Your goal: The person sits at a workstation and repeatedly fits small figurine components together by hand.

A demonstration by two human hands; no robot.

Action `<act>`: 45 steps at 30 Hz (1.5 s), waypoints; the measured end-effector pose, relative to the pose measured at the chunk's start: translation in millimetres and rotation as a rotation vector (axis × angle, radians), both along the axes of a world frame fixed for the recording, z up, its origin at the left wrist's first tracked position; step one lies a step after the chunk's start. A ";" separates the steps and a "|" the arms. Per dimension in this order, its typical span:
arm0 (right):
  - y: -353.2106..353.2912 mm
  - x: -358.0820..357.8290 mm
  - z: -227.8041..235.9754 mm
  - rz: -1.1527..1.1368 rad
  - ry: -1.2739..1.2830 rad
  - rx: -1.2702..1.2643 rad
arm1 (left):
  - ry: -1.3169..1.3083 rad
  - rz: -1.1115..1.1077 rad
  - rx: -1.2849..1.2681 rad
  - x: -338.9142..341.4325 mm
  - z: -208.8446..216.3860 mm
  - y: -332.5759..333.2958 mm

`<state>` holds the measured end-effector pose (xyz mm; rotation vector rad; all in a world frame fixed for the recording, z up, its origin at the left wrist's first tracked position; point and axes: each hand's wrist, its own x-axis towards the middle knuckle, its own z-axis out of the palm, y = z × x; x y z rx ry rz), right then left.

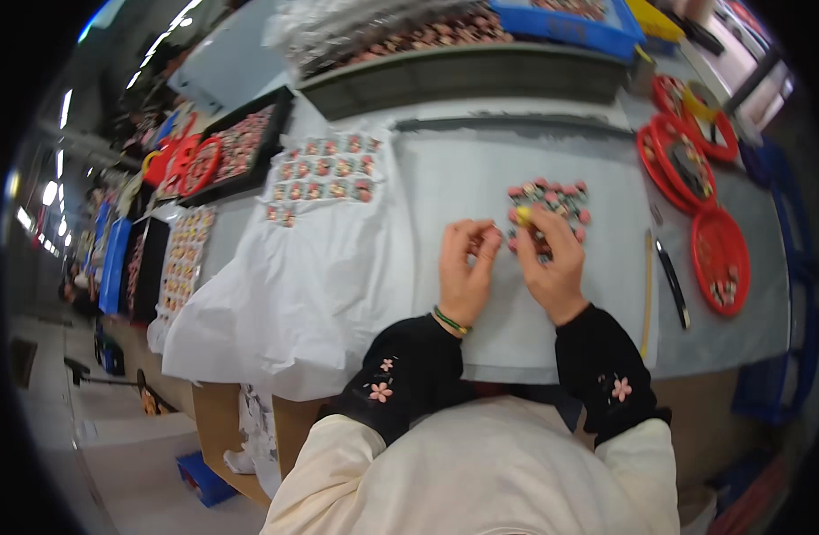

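1. Far left, at the table's left edge: blue bin (115, 263), black trays (146, 267) packed tight, a sheet of small pieces (185, 259) beside them. Little free room there.
2. Further up: black tray (249, 143) of pieces, red dish (200, 167) lying on its left end.
3. White paper (285, 294) draped over the near table edge, hanging down; rows of small pink pieces (325, 174) laid out on its far part. Bare paper below the rows.
4. Grey mat (463, 178) at centre, mostly bare between the rows and the hands.
5. Left hand (464, 267) flat-down on the mat, fingers curled in, tips pinched narrow; what sits between them too small to tell.
6. Right hand (552, 263) just beside, fingertips at the near edge of the pile (550, 207) of pink and grey pieces, thumb and forefinger closed on a yellow piece (523, 214).
7. Right of the mat: a thin stick (647, 294) and a dark tool (673, 283) lying along its edge, apart from the hand.
8. Far right: red dishes (720, 259) close to the table's right edge.
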<state>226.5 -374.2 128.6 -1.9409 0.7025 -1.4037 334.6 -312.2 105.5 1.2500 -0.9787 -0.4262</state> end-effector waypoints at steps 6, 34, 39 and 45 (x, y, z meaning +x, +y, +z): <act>-8.7 -11.0 -2.2 0.023 -0.011 0.014 | 0.134 -0.200 -0.054 -7.6 -6.5 -10.5; 7.2 -13.4 0.5 0.094 0.060 -0.059 | 0.427 -0.031 0.071 -5.8 -16.9 -3.7; 5.6 -13.2 -0.7 0.106 0.029 -0.029 | 0.397 -0.057 0.144 -3.0 -18.9 -3.0; 9.1 -9.5 -4.6 0.139 0.076 -0.005 | 0.475 -0.029 0.090 -2.8 -11.3 0.1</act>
